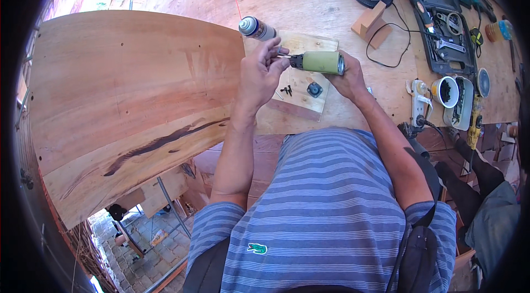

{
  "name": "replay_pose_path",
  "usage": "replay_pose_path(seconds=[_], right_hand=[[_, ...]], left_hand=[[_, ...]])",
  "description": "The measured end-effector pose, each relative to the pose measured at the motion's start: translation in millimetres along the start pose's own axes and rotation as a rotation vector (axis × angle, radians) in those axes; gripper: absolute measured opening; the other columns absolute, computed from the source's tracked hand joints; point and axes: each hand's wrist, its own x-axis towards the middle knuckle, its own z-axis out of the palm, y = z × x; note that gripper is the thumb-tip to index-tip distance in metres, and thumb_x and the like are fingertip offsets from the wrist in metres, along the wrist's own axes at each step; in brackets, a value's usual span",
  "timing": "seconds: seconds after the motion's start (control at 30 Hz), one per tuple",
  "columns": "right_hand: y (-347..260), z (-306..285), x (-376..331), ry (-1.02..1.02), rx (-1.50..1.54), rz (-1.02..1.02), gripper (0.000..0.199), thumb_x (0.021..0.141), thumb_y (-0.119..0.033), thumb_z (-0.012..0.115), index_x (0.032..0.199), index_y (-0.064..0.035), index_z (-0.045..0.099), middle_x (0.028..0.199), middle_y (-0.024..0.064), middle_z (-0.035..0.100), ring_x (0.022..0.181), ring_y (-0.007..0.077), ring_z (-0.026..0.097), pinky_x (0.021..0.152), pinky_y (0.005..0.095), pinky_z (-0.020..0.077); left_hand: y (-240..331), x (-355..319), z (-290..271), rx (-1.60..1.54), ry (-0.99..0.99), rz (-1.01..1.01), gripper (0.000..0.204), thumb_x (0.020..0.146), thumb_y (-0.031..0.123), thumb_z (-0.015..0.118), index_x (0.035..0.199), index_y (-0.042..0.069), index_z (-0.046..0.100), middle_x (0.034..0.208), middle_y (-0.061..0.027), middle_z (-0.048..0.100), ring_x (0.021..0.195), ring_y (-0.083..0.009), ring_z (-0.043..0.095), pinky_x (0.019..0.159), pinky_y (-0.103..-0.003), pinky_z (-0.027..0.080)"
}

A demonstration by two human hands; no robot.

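While you hold the green motor housing (pixel 322 62) above the small plywood board (pixel 307 44) at upper centre of the frame, treat it as rigid, smooth and probably weighty; grip its barrel. Your right hand (pixel 348 79) wraps that barrel closed. Your left hand (pixel 260 75) pinches the thin shaft at its black end.

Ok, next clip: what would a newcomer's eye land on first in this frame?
Probably the big reddish wooden slab with its dark streak, filling the left half. Next, at centre top, the left hand and right hand holding a green cylindrical motor part over a small plywood board, a spray can just behind. On the right lies an open tool case.
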Motion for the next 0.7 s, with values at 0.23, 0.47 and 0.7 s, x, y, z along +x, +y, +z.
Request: replay_pose_path(seconds=[0.23,0.47,0.7], right_hand=[[-2,0,1,0.001,0.013,-0.012,0.027,0.078,0.0,0.08,0.103,-0.0021,0.071,0.091,0.0135,0.073,0.083,0.0263,0.073,0.077,0.0354,0.0558],[-4,2,4,-0.003,0.035,-0.038,0.029,0.078,0.002,0.08,0.105,-0.0023,0.071,0.093,0.0131,0.074,0.084,0.0231,0.073,0.077,0.0344,0.0557],[1,3,4,0.004,0.039,-0.042,0.03,0.077,0.002,0.079,0.106,-0.0029,0.072,0.092,0.0138,0.074,0.084,0.026,0.073,0.078,0.0356,0.0557]], left_hand=[[-16,7,-7,0.299,-0.064,0.337,0.024,0.091,-0.006,0.068,0.114,-0.005,0.073,0.111,-0.0171,0.076,0.097,-0.0244,0.075,0.083,-0.034,0.061],[-8,2,0,0.321,0.046,0.469,0.025,0.089,-0.001,0.077,0.113,-0.005,0.073,0.107,-0.0131,0.075,0.101,-0.0183,0.072,0.083,-0.033,0.06],[-1,0,-2,0.099,0.173,-0.152,0.042,0.089,0.03,0.084,0.101,-0.009,0.076,0.084,-0.0122,0.076,0.077,-0.0163,0.071,0.069,-0.031,0.056]])
